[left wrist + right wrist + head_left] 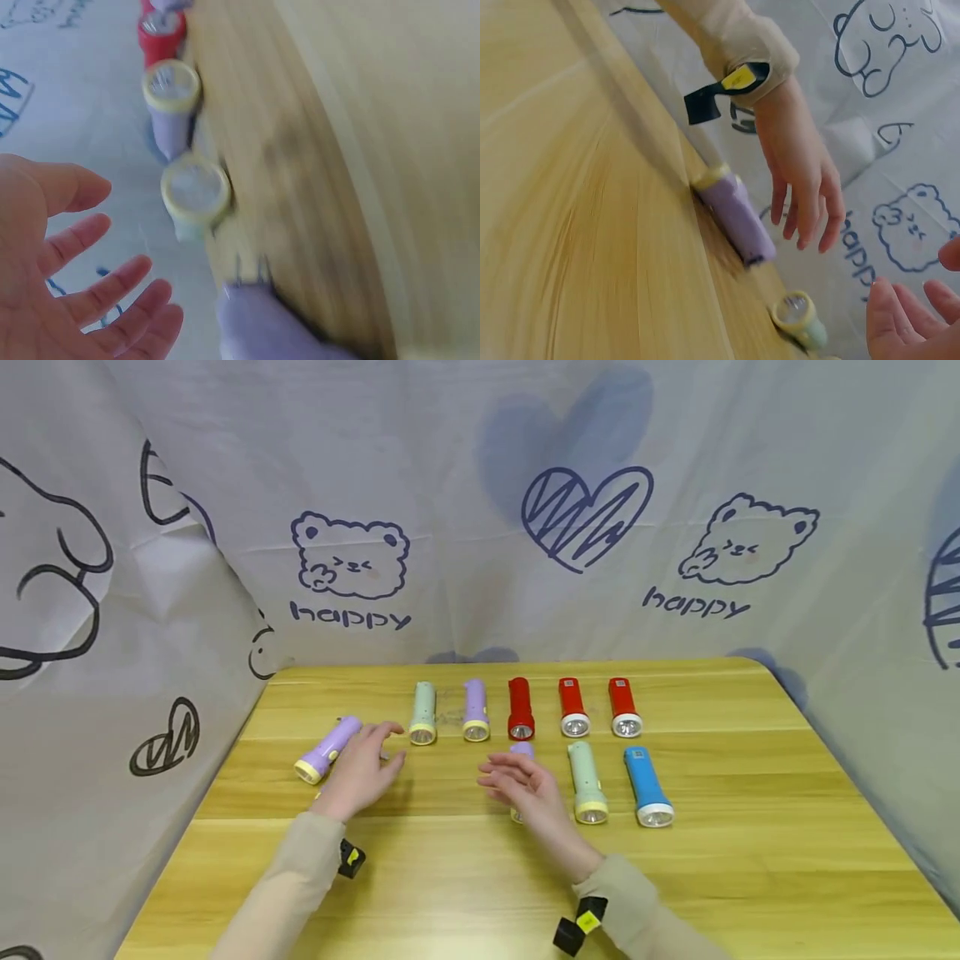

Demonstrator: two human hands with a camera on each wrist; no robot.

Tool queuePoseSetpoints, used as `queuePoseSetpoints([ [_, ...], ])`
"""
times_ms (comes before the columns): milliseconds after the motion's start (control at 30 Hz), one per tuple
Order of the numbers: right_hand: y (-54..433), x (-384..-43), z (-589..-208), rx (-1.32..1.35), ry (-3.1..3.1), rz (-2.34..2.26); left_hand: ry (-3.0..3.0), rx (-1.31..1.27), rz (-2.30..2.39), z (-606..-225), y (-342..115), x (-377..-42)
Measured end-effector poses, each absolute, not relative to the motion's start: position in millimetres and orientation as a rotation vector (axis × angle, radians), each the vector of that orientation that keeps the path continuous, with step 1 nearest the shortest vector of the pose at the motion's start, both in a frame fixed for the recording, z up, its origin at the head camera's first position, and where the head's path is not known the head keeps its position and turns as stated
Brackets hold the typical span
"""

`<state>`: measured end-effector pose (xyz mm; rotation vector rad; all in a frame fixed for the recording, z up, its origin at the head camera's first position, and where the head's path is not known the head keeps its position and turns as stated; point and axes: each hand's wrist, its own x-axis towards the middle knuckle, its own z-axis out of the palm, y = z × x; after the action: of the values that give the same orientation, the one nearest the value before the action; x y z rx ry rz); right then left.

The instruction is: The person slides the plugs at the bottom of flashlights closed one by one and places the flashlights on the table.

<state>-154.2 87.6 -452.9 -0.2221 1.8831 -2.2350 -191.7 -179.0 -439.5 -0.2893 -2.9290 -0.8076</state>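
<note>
My left hand (365,774) hovers over the left of the table, fingers loosely bent and holding nothing. Beside it a purple flashlight (328,749) lies slanted. In the left wrist view two thin metal prongs (251,268) stick out from the end of a purple flashlight (262,326) below the hand. Fingers of the right hand (528,789) are loosely bent and hold nothing; the hand covers most of another purple flashlight (522,748). Just right of it lie a green flashlight (587,782) and a blue flashlight (647,787).
Along the back of the wooden table (450,893) runs a row: a green flashlight (423,706), a purple one (476,700), a red one (519,697) and two red ones with white heads (572,696). Printed white cloth (465,568) hangs behind and at the left.
</note>
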Motion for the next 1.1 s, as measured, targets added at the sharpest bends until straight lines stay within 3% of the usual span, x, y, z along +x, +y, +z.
queuePoseSetpoints([
  [433, 52, -163, -457, -0.177, 1.808, -2.227, -2.970, -0.322, -0.595, -455, -214, -185],
  [1100, 21, -162, -468, -0.168, 1.743, -2.149, -3.127, -0.272, -0.536, -467, -222, -186],
])
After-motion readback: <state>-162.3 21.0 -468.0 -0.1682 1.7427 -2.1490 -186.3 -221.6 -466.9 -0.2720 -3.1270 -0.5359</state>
